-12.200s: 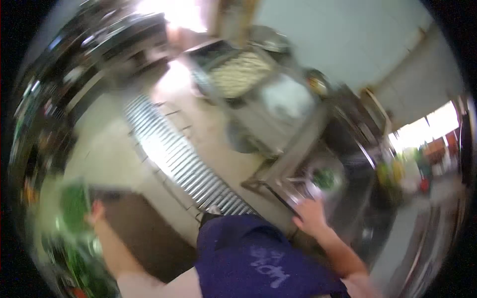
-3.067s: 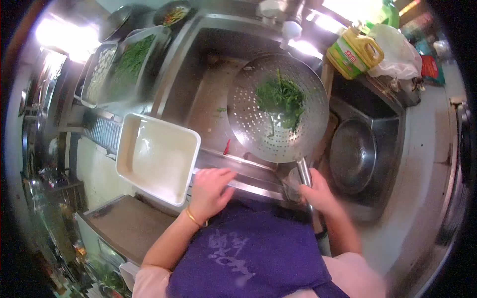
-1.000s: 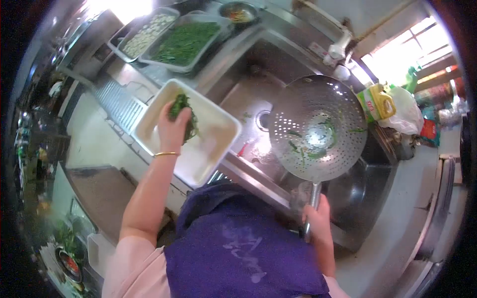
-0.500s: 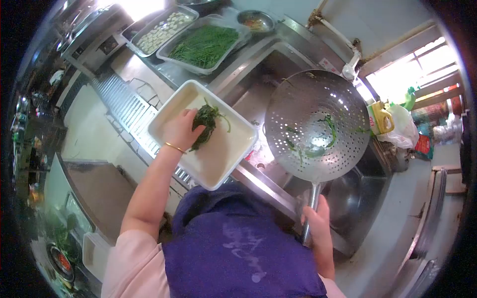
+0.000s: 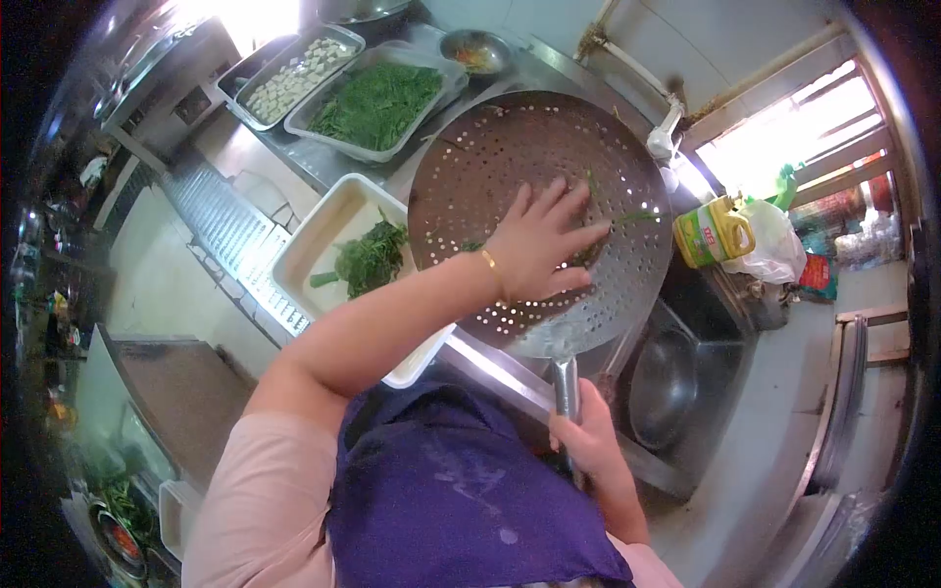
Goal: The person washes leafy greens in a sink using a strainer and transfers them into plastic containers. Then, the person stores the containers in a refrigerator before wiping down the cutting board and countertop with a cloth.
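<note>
My right hand (image 5: 588, 431) is wrapped round the handle of a large perforated metal strainer ladle (image 5: 627, 284), its wide bowl tilted toward the left. Over the bowl, my left hand (image 5: 549, 240) is open with fingers spread. A few green strands (image 5: 637, 216) cling to the metal near those fingertips; whether the fingers touch the bowl I cannot tell. To the left, a white rectangular tub (image 5: 306, 257) holds a clump of dark green leafy vegetables (image 5: 368, 257). My left forearm crosses above the tub and hides part of it.
A metal sink (image 5: 676, 382) lies below the strainer. Behind stand a clear tray of chopped greens (image 5: 377, 103), a tray of pale cubes (image 5: 299, 78) and a steel bowl (image 5: 475, 51). A yellow jug (image 5: 711, 233) and plastic bag (image 5: 769, 250) sit at right.
My left hand has let go of the greens in the tub and moved right, over the strainer, fingers spreading. The strainer has shifted left, partly over the tub's side, and tilted.
</note>
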### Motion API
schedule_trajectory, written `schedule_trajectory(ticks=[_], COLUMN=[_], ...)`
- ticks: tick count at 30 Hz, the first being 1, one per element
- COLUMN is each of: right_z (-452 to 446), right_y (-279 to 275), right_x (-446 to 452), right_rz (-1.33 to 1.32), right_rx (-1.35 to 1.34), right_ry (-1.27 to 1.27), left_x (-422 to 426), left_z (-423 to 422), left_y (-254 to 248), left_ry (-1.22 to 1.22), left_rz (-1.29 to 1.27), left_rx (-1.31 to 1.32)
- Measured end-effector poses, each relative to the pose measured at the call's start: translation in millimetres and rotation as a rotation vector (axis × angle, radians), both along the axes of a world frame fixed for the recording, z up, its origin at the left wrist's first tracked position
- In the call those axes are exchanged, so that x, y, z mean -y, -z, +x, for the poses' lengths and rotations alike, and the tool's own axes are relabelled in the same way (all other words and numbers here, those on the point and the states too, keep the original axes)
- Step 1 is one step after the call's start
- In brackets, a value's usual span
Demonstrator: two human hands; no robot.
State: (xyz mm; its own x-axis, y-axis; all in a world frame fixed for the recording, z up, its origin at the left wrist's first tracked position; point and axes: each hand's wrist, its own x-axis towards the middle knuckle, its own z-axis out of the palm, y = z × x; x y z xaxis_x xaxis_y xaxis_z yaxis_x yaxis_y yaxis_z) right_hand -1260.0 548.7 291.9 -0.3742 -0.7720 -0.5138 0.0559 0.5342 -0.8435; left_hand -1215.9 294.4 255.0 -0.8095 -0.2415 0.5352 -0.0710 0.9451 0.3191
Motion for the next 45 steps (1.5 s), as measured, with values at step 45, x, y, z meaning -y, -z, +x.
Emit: schedule_trajectory(ticks=[45], right_z=[-200], right_y=[259], right_x=[44], right_rz=[0.459], right_rx=[-0.187], right_ry=[-0.213], left_x=[-98], left_z=[206], left_y=[144], left_ry=[-0.985], left_rz=[1.803], left_rx=[-1.223])
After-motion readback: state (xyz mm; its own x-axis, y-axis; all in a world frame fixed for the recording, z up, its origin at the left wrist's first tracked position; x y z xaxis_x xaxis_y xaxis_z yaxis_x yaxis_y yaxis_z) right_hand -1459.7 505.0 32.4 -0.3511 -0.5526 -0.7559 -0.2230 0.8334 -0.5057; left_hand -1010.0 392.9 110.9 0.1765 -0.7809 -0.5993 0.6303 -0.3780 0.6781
